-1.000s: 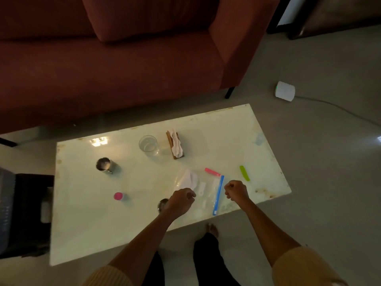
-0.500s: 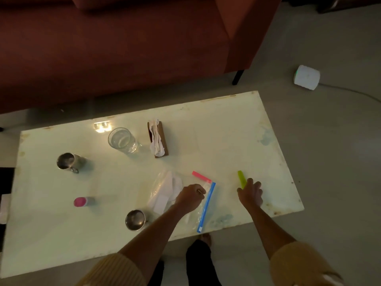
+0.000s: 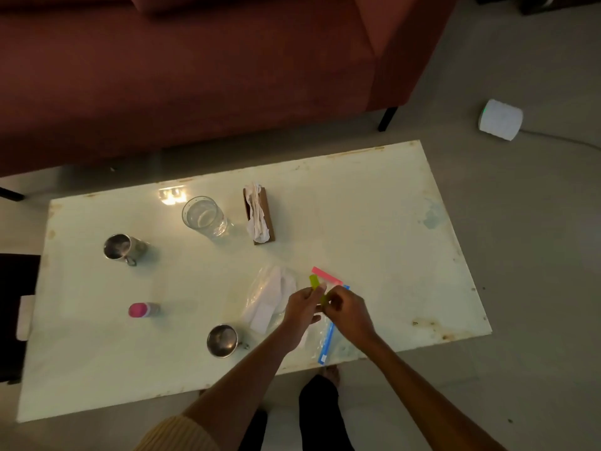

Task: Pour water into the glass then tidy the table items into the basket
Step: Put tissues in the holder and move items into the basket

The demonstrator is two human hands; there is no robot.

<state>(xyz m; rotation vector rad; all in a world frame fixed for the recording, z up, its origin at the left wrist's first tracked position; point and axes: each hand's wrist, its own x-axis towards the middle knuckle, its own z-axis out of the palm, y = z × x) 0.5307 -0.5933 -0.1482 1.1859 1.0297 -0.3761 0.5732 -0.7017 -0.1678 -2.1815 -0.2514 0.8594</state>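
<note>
Near the table's [image 3: 374,222] front edge, the left hand [image 3: 302,309] and right hand [image 3: 350,313] both pinch a small green clip [image 3: 313,282] in curled fingertips over a clear zip bag [image 3: 326,341], seemingly gathering it for tidying, while the glass [image 3: 205,217], apparently holding water, stands farther back.

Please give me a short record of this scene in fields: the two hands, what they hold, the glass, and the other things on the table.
left hand: pinches green stick
right hand: holds the same stick
glass: upright, seems to hold water
far steel mug: upright, at left
near steel mug: upright, by near edge
also on table: napkin holder, pink-capped bottle, plastic bags
basket: not in view
</note>
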